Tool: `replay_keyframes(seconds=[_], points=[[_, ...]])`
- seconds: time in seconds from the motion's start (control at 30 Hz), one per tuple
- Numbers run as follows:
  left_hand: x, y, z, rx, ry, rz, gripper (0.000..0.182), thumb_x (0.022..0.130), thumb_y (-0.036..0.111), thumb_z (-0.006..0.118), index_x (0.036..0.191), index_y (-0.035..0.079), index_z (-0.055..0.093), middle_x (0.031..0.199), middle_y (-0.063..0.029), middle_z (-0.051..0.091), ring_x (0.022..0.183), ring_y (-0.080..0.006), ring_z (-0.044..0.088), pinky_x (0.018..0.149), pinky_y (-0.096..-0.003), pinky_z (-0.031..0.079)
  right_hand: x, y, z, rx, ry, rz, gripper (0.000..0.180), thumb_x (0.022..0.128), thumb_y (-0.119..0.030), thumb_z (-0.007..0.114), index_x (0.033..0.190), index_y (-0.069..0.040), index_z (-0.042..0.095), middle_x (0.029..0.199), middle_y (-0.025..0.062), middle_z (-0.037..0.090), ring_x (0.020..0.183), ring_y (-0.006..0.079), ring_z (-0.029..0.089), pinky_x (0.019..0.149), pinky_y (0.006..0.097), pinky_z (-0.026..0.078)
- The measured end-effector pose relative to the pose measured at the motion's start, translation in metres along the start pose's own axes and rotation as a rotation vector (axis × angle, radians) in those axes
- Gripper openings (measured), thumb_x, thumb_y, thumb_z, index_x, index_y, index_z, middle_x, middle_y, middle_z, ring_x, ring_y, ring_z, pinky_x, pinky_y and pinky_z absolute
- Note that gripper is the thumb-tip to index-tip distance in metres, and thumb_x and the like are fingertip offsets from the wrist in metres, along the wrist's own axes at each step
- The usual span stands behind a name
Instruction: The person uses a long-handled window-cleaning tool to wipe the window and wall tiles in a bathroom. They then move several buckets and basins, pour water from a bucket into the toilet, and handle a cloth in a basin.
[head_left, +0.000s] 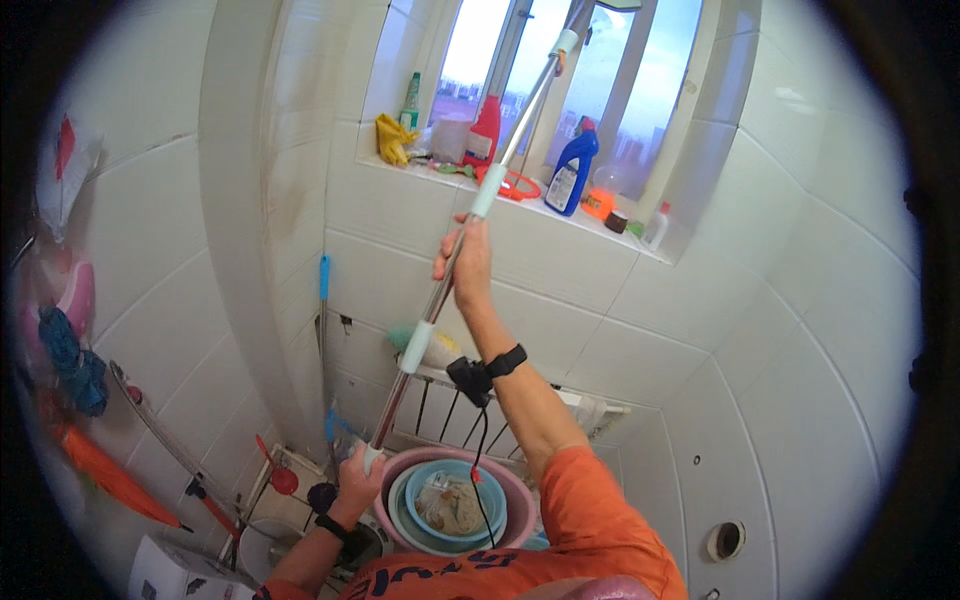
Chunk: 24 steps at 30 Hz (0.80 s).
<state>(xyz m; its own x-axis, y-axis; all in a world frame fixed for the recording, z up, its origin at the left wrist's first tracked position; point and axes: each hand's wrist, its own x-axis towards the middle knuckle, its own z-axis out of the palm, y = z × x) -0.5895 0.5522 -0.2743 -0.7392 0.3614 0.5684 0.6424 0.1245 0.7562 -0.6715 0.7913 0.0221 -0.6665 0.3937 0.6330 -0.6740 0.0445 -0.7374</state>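
Note:
A long metal telescopic pole (439, 298) with pale green plastic sleeves slants up from the lower middle toward the window. My left hand (360, 481) grips its lower end, by the bottom sleeve. Farther up, my right hand (471, 262) holds the bare shaft just under a green sleeve, the fingers curled loosely around it. The pole's top end crosses in front of the window (615, 82), and the head there is mostly cut off by the upper edge of view.
On the windowsill (525, 201) stand a red bottle (481, 133), a blue bottle (571, 176) and yellow rubber gloves (392, 139). Nested basins (517, 499) sit below, before a white rack (450, 420). An orange folded umbrella (112, 472) hangs at left.

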Motion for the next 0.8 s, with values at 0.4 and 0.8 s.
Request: replay_keyframes(seconds=[0.4,0.8], points=[[0.117,0.092,0.070,0.075,0.097,0.114,0.028,0.089,0.030,0.059,0.096,0.003,0.054,0.066,-0.0226,0.060,0.063,-0.0441,0.059,0.052,-0.0507,0.045,0.127,-0.089,-0.075,-0.015,0.065,-0.137,0.048,0.100,-0.043,0.028,0.116,0.001,0.039,0.059,0.0040,0.042,0.037,0.0152,0.042,0.034,0.0289,0.038],[0.096,0.081,0.092,0.059,0.042,0.038,0.027,0.088,0.028,0.060,0.091,0.002,0.052,0.066,-0.0229,0.059,0.065,-0.0442,0.059,0.052,-0.0507,0.044,0.112,-0.051,-0.104,-0.031,0.110,-0.066,0.048,0.100,-0.041,0.027,0.114,0.004,0.041,0.056,0.0038,0.041,0.034,0.0152,0.040,0.032,0.0286,0.036]])
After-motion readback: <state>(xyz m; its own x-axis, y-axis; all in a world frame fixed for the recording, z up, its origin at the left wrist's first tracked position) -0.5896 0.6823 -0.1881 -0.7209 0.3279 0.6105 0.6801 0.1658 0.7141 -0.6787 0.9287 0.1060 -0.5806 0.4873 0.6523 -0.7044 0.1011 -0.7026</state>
